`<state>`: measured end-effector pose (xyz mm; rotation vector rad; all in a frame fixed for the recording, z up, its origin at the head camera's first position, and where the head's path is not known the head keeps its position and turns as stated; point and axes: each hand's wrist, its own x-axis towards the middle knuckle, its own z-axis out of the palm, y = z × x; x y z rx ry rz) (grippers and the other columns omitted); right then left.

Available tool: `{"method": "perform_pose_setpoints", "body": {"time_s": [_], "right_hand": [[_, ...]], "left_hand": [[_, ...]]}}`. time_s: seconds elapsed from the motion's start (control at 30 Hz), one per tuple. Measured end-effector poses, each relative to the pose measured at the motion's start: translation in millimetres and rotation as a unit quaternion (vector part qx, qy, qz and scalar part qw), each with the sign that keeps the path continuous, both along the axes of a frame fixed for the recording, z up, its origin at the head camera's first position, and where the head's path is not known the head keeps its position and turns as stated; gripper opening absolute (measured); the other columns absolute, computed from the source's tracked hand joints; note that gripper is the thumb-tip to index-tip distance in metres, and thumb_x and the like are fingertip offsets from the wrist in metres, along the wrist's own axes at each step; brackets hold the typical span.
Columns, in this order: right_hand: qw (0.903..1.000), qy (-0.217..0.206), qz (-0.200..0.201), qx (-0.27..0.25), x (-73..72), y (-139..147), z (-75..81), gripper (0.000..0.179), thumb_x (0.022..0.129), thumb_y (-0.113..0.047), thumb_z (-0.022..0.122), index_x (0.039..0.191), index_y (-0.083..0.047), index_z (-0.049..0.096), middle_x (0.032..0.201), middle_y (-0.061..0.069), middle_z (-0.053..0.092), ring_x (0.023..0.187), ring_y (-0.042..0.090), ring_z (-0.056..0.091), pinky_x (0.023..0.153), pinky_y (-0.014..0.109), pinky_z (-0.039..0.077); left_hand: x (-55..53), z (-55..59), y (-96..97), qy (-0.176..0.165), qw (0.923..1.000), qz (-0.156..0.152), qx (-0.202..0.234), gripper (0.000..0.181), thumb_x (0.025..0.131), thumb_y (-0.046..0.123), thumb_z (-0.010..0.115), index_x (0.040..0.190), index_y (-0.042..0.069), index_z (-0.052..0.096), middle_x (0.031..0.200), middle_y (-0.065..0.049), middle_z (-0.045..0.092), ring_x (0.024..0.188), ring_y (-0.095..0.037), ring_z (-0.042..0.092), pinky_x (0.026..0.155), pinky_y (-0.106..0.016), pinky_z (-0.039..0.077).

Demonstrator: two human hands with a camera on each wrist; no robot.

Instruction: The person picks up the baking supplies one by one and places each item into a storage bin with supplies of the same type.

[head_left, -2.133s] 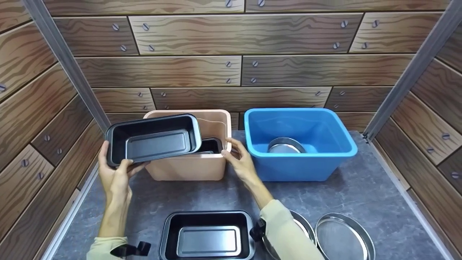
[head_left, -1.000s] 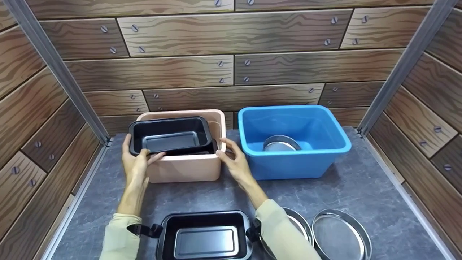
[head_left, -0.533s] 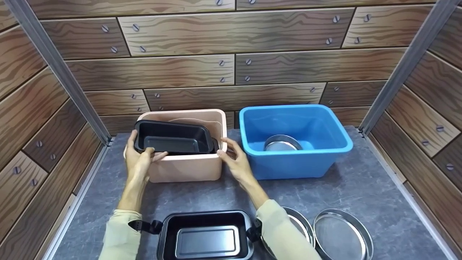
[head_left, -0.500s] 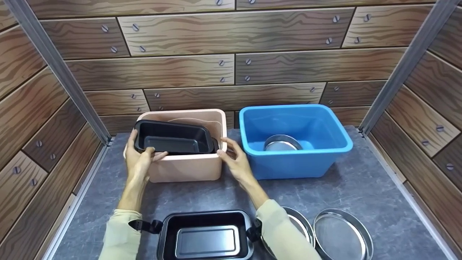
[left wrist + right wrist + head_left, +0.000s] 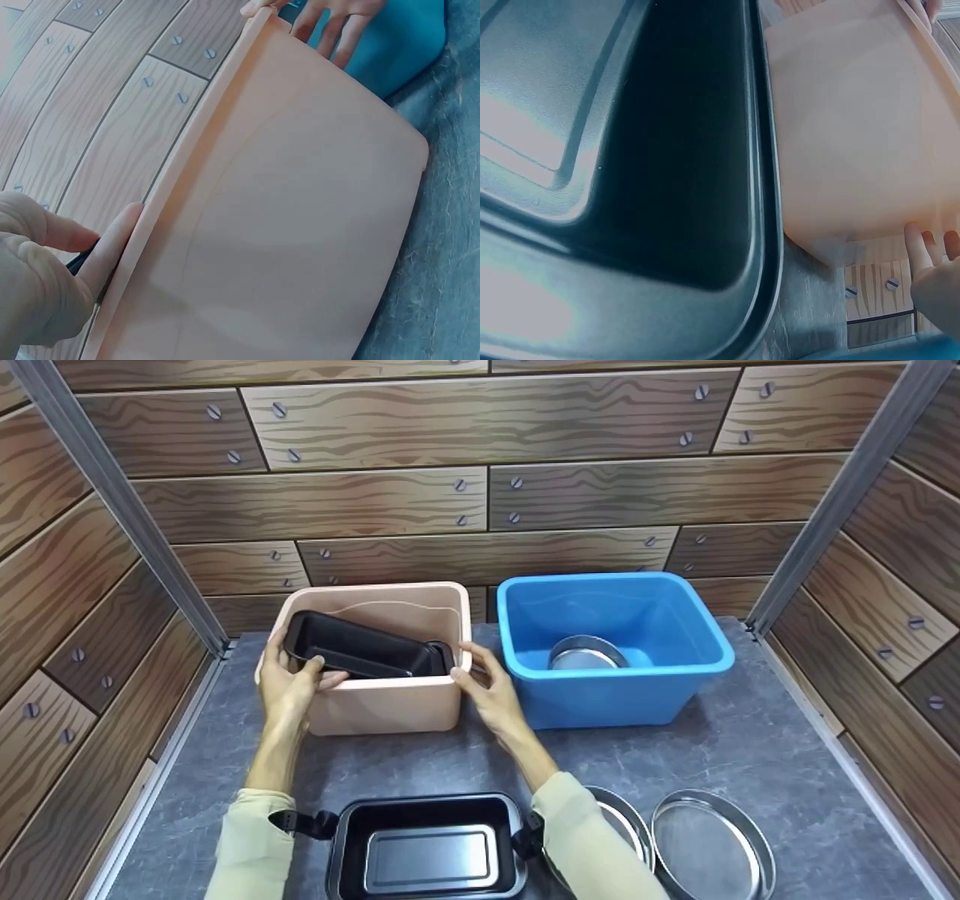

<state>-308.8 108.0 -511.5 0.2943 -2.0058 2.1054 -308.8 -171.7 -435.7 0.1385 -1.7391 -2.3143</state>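
My left hand (image 5: 289,686) pinches the left end of a black loaf pan (image 5: 352,641), thumb inside the near rim. The pan sits tilted inside the peach bin (image 5: 382,711), its right end low. Part of another dark pan (image 5: 442,657) shows at the bin's right end. With fingers and thumb my right hand (image 5: 491,694) grips the bin's right rim. In the left wrist view, only a dark sliver of the pan shows at the left hand (image 5: 45,277), beside the bin's rim. The right wrist view has the right hand (image 5: 936,285) at the bin's side.
A blue bin (image 5: 607,701) stands to the right, with a round metal pan (image 5: 589,652) inside. Nearer lie a black rectangular pan (image 5: 431,859) and two round pans, one (image 5: 705,847) far right, the other (image 5: 626,825) partly under the right sleeve. Wood-patterned walls (image 5: 480,424) enclose the table.
The left hand has carried the loaf pan right and down into the peach bin, where it has tipped and sunk lower. The right hand stays on the bin's rim.
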Motion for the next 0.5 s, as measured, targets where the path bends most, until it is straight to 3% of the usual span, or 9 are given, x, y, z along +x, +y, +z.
{"method": "perform_pose_setpoints", "body": {"time_s": [0.13, 0.3, 0.5], "right_hand": [[1.0, 0.003, -0.001, 0.002, -0.3, 0.4, -0.1, 0.051, 0.098, -0.012, 0.072, 0.145, -0.002, 0.056, 0.139, 0.017, 0.062, 0.13, 0.037, 0.058, 0.112, 0.051, 0.046], [1.0, 0.004, 0.0, 0.0, -0.2, -0.1, 1.5, 0.049, 0.098, -0.012, 0.073, 0.144, -0.006, 0.058, 0.14, 0.017, 0.061, 0.131, 0.038, 0.057, 0.114, 0.049, 0.046], [1.0, -0.002, -0.002, 0.008, 0.9, 0.0, 1.2, 0.049, 0.098, -0.013, 0.073, 0.144, -0.007, 0.058, 0.142, 0.016, 0.061, 0.131, 0.035, 0.058, 0.113, 0.044, 0.049]], "left_hand": [[-0.5, -0.1, 3.4, -0.003, 0.9995, 0.016, -0.027, 0.088, 0.089, -0.025, 0.053, 0.164, 0.01, 0.024, 0.165, -0.015, 0.035, 0.09, -0.019, 0.075, 0.07, -0.036, 0.066], [-2.1, 1.3, 7.5, -0.01, 0.9973, 0.035, -0.064, 0.091, 0.082, -0.027, 0.061, 0.161, 0.009, 0.033, 0.166, -0.015, 0.034, 0.129, -0.035, 0.059, 0.068, -0.032, 0.066], [-2.8, 0.6, 7.5, -0.022, 0.9954, 0.044, -0.082, 0.091, 0.079, -0.025, 0.064, 0.16, 0.008, 0.037, 0.166, -0.017, 0.032, 0.136, -0.041, 0.054, 0.066, -0.03, 0.065]]}}
